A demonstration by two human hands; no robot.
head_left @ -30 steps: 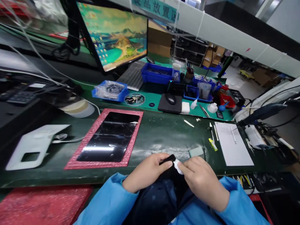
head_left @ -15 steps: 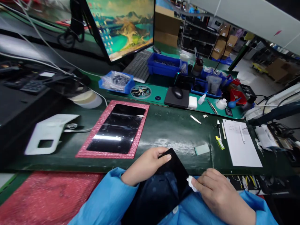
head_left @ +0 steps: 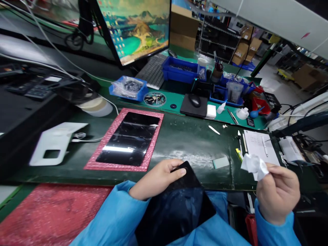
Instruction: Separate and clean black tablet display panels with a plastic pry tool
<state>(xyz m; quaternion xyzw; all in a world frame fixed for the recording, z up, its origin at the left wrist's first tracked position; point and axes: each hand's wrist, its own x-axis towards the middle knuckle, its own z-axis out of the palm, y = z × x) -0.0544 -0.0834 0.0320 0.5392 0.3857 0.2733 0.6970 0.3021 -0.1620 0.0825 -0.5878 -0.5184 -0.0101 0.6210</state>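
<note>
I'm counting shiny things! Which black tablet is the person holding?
The tablet gripped in the left hand. The other tablet lies flat on the pink bubble wrap, with no hand touching it.

Black panel (head_left: 176, 208): glass, glossy, smooth, faintly smeared. Wipe (head_left: 255, 166): white, soft, creased; tissue or cloth, hard to tell from this view. Bench mat (head_left: 179, 143): dark green, matt, pale scuffing. Pink pad (head_left: 114, 136): bubbled plastic, rough. Bin (head_left: 179, 70): blue plastic, smooth. Sleeve (head_left: 107, 208): blue cloth, light sheen.
</note>
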